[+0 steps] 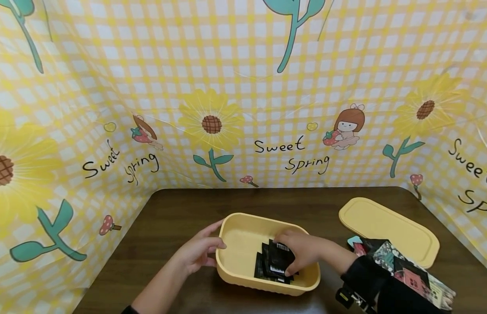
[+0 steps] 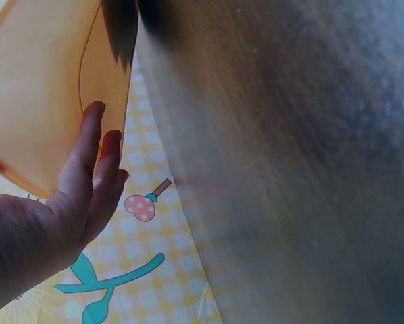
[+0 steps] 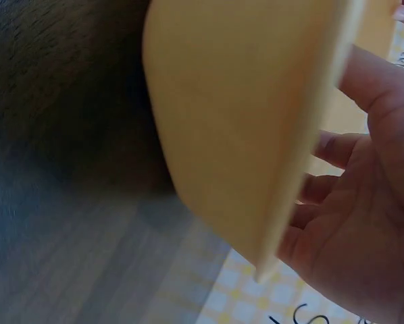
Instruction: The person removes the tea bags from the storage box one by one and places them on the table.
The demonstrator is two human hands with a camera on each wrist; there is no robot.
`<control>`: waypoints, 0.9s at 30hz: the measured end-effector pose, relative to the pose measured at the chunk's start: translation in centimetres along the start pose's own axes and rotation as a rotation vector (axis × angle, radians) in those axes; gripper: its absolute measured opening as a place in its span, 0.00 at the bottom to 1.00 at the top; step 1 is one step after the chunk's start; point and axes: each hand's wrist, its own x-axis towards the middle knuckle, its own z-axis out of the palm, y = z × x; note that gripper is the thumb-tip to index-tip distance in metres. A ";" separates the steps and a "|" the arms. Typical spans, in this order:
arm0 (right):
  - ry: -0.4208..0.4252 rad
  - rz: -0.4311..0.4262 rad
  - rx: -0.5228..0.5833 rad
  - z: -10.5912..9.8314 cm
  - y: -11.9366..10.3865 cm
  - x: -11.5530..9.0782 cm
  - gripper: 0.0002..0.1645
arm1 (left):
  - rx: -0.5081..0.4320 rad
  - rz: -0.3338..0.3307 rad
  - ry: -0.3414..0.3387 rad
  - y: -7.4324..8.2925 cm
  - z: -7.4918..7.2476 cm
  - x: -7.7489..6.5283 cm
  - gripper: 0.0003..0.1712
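A yellow plastic box without a cover stands on the dark wooden table. My left hand holds its left end, one digit over the rim and other fingers along the outside; the left wrist view shows this hand against the box wall. Several flat black packets with white barcode labels lie overlapping in the right half of the box. Reaching in over the right end, my right hand grips the packets between thumb and fingers. In the right wrist view the box wall hides its fingertips and the packets.
A yellow lid lies at the table's right. Several colourful printed packets lie partly over its near edge, partly covered by my right sleeve. A yellow checked cloth stands round the table's back and sides.
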 end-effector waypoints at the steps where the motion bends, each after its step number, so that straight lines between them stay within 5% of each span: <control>1: 0.001 -0.001 -0.017 0.2 0.1 0.2 0.48 | 0.000 0.000 0.000 0.0 0.0 0.0 0.54; 9: 0.020 0.007 -0.063 0.9 0.0 0.4 0.46 | -0.002 0.000 0.000 -0.1 0.0 0.0 0.54; 19: 0.023 0.036 0.045 0.4 0.2 -0.3 0.46 | -0.008 -0.007 0.002 -0.1 0.0 0.0 0.54; 27: 0.126 -0.004 0.087 -2.1 0.5 -3.2 0.42 | 0.001 -0.007 -0.001 -0.1 0.0 0.0 0.54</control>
